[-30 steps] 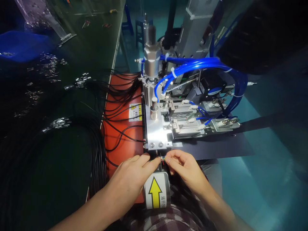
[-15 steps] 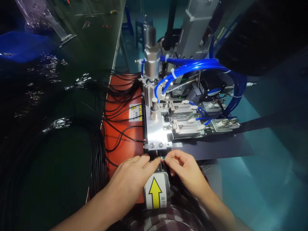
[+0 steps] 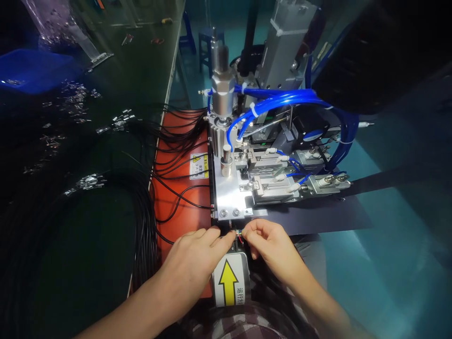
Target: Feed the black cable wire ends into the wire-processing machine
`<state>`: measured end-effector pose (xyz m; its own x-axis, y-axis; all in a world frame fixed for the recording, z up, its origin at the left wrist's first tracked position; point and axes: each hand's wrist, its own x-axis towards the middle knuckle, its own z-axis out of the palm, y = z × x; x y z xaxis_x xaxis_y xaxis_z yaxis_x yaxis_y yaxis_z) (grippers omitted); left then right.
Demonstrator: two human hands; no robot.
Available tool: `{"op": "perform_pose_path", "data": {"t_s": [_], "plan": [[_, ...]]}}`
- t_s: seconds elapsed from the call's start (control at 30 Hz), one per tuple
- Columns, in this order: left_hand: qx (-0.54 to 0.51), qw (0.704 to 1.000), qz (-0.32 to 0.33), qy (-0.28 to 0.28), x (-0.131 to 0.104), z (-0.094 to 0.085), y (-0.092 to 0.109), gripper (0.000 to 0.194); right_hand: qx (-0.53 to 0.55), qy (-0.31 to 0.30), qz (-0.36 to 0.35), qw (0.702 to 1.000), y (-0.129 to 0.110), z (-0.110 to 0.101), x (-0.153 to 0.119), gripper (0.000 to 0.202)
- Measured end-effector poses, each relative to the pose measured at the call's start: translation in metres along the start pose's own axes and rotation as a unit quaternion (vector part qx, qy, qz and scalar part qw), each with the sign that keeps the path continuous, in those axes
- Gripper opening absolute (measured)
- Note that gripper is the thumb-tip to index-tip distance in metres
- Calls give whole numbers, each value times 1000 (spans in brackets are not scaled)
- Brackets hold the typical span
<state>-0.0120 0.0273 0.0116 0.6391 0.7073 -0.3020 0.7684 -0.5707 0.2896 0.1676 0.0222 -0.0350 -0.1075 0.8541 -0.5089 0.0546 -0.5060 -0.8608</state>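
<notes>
A small bundle of thin coloured wires [image 3: 239, 232], a red one sticking out toward me, lies between my fingertips at the front of the machine [image 3: 231, 200]. My left hand [image 3: 197, 249] is closed, knuckles up, with a fingertip pressed on the left end of the wires; the rest of its grip is hidden. From the right, my right hand [image 3: 266, 238] pinches the other end between thumb and forefinger. Just below the wires is a white plate with a yellow arrow [image 3: 228, 281]. Black cables [image 3: 180, 190] run across an orange-red surface [image 3: 183, 221] into the machine's left side.
Blue air hoses [image 3: 289, 99] arch over the machine's metal cylinders. On the dark green table [image 3: 95, 235] at left lie bundled cables [image 3: 143, 226] with shiny ends, scattered small metal pieces [image 3: 76, 101] and a blue tray [image 3: 38, 70]. Blue stools [image 3: 210, 44] stand behind.
Both hands keep almost the same place. The coloured wires between the fingertips have shifted slightly, and the right fingers have moved a touch.
</notes>
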Motion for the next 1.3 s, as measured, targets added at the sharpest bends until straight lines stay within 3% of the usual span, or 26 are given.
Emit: {"op": "perform_pose_path", "data": {"t_s": [0.77, 0.97, 1.17, 1.3], "plan": [[-6, 1000, 15, 18, 1, 5, -5, 36, 16, -24, 21, 999, -1, -5, 1, 16], [-6, 1000, 10, 0, 2, 3, -4, 36, -45, 45, -50, 997, 7, 0, -4, 20], [-10, 1000, 14, 9, 1, 4, -6, 35, -143, 66, -164, 974, 12, 7, -7, 17], [-8, 1000, 12, 9, 1, 5, -6, 35, -174, 71, -183, 965, 15, 7, -6, 18]]}}
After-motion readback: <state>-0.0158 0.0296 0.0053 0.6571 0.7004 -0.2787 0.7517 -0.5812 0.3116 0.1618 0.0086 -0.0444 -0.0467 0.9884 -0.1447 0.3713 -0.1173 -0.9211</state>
